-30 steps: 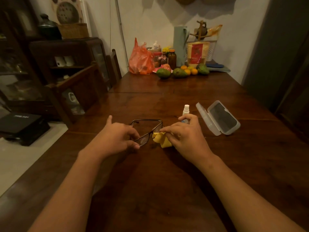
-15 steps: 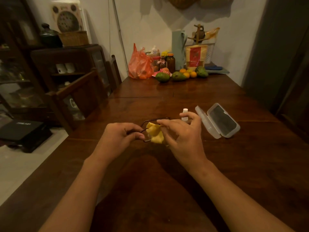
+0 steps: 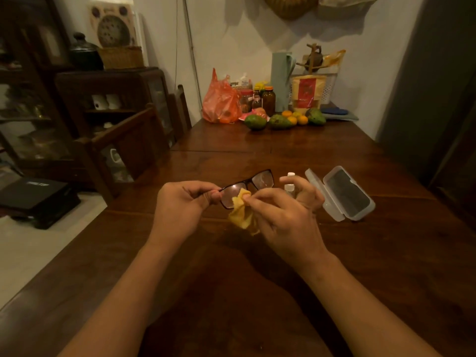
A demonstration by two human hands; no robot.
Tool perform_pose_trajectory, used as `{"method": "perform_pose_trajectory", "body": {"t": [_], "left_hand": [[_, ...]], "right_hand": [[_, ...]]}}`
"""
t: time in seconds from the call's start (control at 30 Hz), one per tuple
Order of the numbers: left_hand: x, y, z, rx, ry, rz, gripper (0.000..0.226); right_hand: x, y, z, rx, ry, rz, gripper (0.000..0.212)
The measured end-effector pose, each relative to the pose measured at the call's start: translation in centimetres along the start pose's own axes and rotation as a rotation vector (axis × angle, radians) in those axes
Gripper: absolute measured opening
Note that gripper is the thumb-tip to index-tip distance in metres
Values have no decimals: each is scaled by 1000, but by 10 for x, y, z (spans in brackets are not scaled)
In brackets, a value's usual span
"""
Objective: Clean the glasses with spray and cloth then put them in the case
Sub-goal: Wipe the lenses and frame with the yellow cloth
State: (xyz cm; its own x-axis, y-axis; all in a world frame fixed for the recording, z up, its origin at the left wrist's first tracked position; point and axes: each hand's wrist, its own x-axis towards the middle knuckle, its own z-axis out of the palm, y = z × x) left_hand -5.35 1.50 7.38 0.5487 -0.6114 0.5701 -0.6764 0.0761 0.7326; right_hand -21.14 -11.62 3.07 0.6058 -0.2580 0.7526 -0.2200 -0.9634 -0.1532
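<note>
Yellow cloth (image 3: pixel 240 215), pinched in the right hand (image 3: pixel 280 215), rubs one lens while the left hand (image 3: pixel 180 204) clamps the glasses (image 3: pixel 247 189) steady; open case (image 3: pixel 345 194) waits beside them.

I could read nothing for certain. The black box (image 3: pixel 36 194) on the floor to my left carried a pale strip of lettering, too blurred to make out. The red-labelled pouch (image 3: pixel 307 95) at the far end of the counter (image 3: pixel 231 292) bore print too small to read.

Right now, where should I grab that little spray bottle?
Grab the spray bottle around its narrow body below the white cap, coming from the left or from above. It stands upright, the right hand crowds its near side, and the open case lies close on its right.
</note>
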Motion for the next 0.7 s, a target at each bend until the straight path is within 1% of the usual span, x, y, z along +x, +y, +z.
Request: {"method": "perform_pose_trajectory", "body": {"t": [0.1, 0.17, 0.27, 0.4, 0.47, 0.6, 0.7], "left_hand": [[-1, 2, 1, -7, -28, 18, 18], [-2, 3, 3, -10, -34, 24, 20], [-2, 5, 5, -24, -14, 20, 20], [-3, 5, 3, -34, 8, 5, 14], [-2, 6, 2, -30, 3, 1, 11], [-3, 8, 4, -27, 0, 6, 18], [-4, 9, 5, -42, -3, -3, 26]], "right_hand": [[2, -4, 4, 46, -8, 78, 42], [2, -11, 7, 62, 3, 92, 42], [1, -15, 6, 18, 34, -5, 43], [0, -5, 0, -43, 82, -184, 35], [0, 0, -3, -43, 125, -180, 33], [2, -2, -3, -27, 205, -76, 28], [1, -5, -1, -31, 204, -152, 29]]}}
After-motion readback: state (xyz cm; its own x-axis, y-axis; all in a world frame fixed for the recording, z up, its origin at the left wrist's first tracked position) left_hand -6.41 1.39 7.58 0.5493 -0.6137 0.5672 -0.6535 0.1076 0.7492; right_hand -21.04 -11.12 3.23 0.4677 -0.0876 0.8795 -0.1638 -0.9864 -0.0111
